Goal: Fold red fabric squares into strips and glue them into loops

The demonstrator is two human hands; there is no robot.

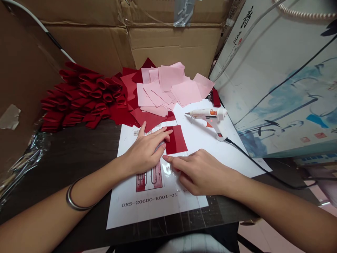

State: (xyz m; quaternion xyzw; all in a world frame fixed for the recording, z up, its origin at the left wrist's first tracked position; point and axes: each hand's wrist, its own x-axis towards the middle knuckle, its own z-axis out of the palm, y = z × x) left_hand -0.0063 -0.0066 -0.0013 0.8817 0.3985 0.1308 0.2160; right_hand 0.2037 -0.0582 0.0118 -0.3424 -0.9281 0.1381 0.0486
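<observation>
My left hand (146, 149) lies flat on a printed white template sheet (149, 207), its fingertips resting on the left part of a two-tone red paper square (177, 140). My right hand (198, 172) sits just below that square, its extended index fingertip touching the clear plastic over the sheet. Neither hand grips anything that I can see. A small red printed outline (149, 177) shows under my hands, partly hidden by them. A white glue gun (209, 117) lies on its side to the right of the square, out of reach of my fingertips.
Loose pink paper squares (170, 86) overlap darker red squares behind the template. Rolled red paper loops (81, 93) are heaped at the left. Cardboard (173, 45) walls the back, a painted panel (279, 91) stands right, and the glue gun's black cord (265, 174) trails right.
</observation>
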